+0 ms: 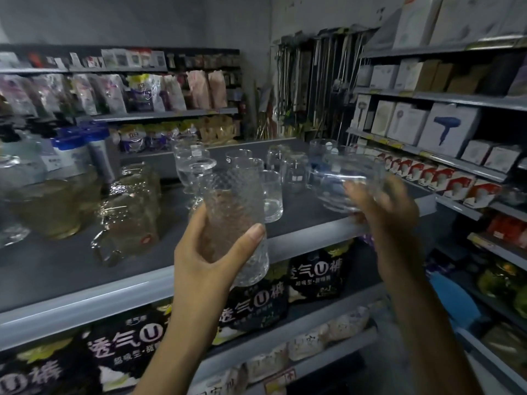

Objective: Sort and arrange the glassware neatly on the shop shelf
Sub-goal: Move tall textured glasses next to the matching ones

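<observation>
My left hand point(205, 252) grips a tall textured clear tumbler point(233, 212), held upright in front of the grey shelf point(299, 232). My right hand point(382, 206) holds a clear glass bowl point(348, 178) from below and behind, just above the shelf's right end; the hand is blurred. On the shelf stand smooth clear glasses point(272, 195), amber handled mugs point(128, 220) and amber bowls point(48, 206) at the left.
More clear glasses point(191, 161) stand at the shelf's back. Dark printed packs point(256, 303) fill the shelf below. Boxed hair dryers point(447, 129) line the shelves at the right, bagged goods point(154, 92) the far shelves.
</observation>
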Tool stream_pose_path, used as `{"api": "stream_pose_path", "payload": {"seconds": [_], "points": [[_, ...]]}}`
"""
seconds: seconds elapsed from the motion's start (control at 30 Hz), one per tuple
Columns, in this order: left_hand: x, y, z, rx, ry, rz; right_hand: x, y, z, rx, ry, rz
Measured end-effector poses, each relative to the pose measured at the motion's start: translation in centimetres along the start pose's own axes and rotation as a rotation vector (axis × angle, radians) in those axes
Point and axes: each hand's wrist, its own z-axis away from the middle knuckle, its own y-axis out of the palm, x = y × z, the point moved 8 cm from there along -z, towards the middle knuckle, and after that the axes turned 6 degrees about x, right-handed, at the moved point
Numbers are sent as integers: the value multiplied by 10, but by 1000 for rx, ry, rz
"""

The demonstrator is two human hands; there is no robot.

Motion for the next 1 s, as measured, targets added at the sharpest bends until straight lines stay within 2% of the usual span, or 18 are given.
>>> {"api": "stream_pose_path", "payload": {"seconds": [0.17,0.43,1.0], "points": [[-3,34,-13,40,20,-32,7,24,-67,250,-118,361],[4,45,-20,34,-3,-32,-25,58,-106,380,-100,738],[14,30,-16,2,-35,-57,-29,71,-110,367,-138,851]]}}
